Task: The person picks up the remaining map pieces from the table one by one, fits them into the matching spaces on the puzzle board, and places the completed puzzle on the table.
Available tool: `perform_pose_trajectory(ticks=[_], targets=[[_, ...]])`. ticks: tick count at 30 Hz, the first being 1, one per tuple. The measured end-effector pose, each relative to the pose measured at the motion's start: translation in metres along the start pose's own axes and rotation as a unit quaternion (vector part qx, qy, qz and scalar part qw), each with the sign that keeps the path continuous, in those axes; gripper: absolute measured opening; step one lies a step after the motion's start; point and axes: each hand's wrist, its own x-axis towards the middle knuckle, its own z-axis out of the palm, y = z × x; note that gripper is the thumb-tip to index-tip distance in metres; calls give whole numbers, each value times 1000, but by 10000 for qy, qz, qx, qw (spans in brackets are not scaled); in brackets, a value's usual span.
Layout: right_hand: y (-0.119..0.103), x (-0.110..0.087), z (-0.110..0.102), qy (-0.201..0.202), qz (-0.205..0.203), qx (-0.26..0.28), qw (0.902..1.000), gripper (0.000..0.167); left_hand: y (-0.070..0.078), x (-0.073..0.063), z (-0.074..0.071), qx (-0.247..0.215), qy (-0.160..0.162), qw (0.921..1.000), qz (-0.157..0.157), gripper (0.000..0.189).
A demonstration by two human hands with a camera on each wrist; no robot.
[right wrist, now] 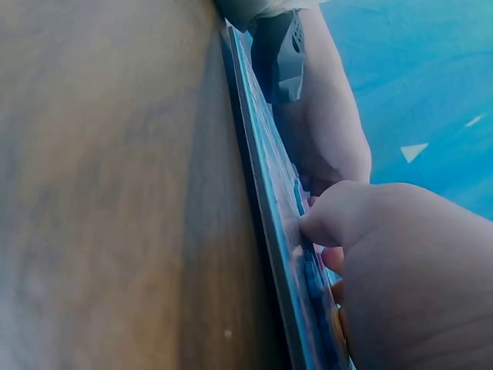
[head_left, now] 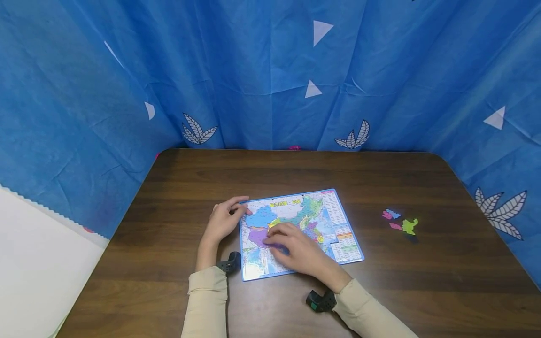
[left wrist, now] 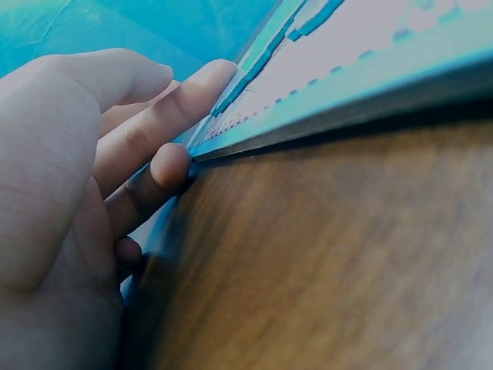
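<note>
A map puzzle board (head_left: 253, 272) with a blue rim lies on the table, many coloured pieces set on it. My left hand (head_left: 224, 218) is at its upper left corner; in the left wrist view relaxed fingertips (left wrist: 219, 73) touch the board's edge. Over the lower middle of the board is my right hand (head_left: 297, 249), its thumb and fingertips touching down at the right side of a purple puzzle piece (head_left: 256, 236). In the right wrist view the thumb (right wrist: 320, 220) meets the board's face. Pieces under the right palm are hidden.
Right of the board lie several loose puzzle pieces: a blue one (head_left: 394, 214), a green one (head_left: 408, 226) and pink ones (head_left: 395, 226). A blue curtain (head_left: 270, 70) hangs behind the wooden table (head_left: 422, 281). Something white (head_left: 38, 263) stands at the left.
</note>
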Motion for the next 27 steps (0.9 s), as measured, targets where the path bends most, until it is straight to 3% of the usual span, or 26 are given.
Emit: perform_pose_trajectory(ticks=[10,27], targets=[[3,-4,2,206,-333,-74,9992,23,0,1,-2,-27,24,9999,111,36],[11,-18,2,1108,-141,-36,9937,16,0,-1,0,-4,51,10000,-7,36]])
